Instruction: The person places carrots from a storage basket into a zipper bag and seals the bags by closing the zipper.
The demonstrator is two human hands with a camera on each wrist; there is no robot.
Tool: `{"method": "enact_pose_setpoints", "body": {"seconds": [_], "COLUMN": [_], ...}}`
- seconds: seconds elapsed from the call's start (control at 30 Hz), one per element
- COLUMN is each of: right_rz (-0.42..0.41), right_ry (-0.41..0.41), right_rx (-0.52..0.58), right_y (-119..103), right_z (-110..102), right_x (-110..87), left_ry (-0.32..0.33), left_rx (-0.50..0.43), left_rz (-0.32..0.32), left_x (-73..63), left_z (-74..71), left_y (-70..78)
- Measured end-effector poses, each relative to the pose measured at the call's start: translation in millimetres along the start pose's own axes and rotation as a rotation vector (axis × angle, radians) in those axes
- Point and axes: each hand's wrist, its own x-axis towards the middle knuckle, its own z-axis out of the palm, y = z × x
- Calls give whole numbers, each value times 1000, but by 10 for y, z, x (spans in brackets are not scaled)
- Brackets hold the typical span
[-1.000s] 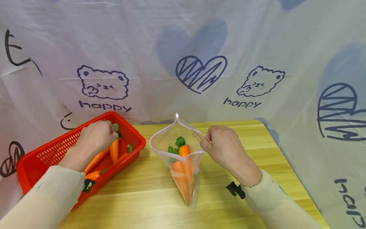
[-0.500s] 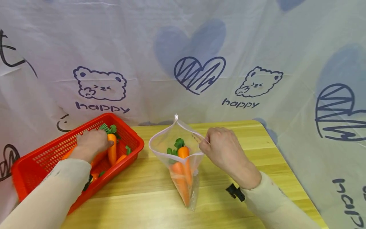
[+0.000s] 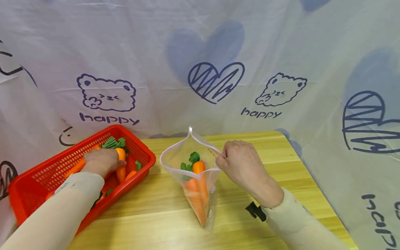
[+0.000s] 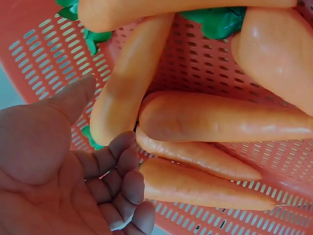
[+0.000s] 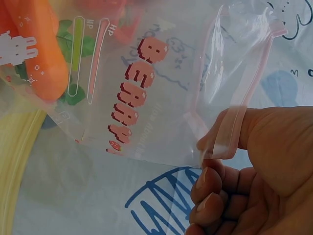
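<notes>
My left hand [image 3: 101,161] is down inside a red plastic basket [image 3: 28,191], among orange carrots with green tops. In the left wrist view the left hand [image 4: 63,166] has its thumb and fingers apart, with nothing between them. Its fingertips lie close to one carrot [image 4: 117,98] and another carrot [image 4: 210,117]; whether they touch is unclear. My right hand [image 3: 245,166] pinches the rim of a clear zip bag [image 3: 172,159] between thumb and forefinger, as the right wrist view shows with the bag [image 5: 166,122]. Two carrots [image 3: 203,187] stand inside the open-mouthed bag, tips down.
The wooden table [image 3: 150,215] carries basket and bag. A white sheet [image 3: 168,114] with printed bears and hearts hangs behind and at the sides. The white zip slider [image 3: 190,129] sits at the bag's far corner. A black strap clip [image 3: 256,211] shows by my right cuff.
My left hand has come away from the upright carrot's green top and moved lower into the basket, fingers now spread. The right hand keeps its hold on the bag.
</notes>
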Motion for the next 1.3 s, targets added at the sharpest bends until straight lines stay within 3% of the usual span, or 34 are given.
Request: {"method": "enact_pose_setpoints", "body": {"seconds": [0.23,0.6,0.83,1.13,1.3], "right_rz": [-9,-6,-7,-14,-14], "right_ry": [5,5,7,18,22], "right_rx": [-2,8,9,10,17], "right_y": [-28,-42,-44,-32,-30], "right_z": [14,18,25,34,40], "right_x": [-7,-12,-17,-26,-29], "left_ry": [-10,-13,3,185,288], "left_rx": [43,-25,-29,4,94], "left_rz": [-14,-40,-21,102,190], "left_x": [22,99,57,62,60], "left_z": [56,115,154,212,226], "left_y": [-12,-131,-237,-305,-303]}}
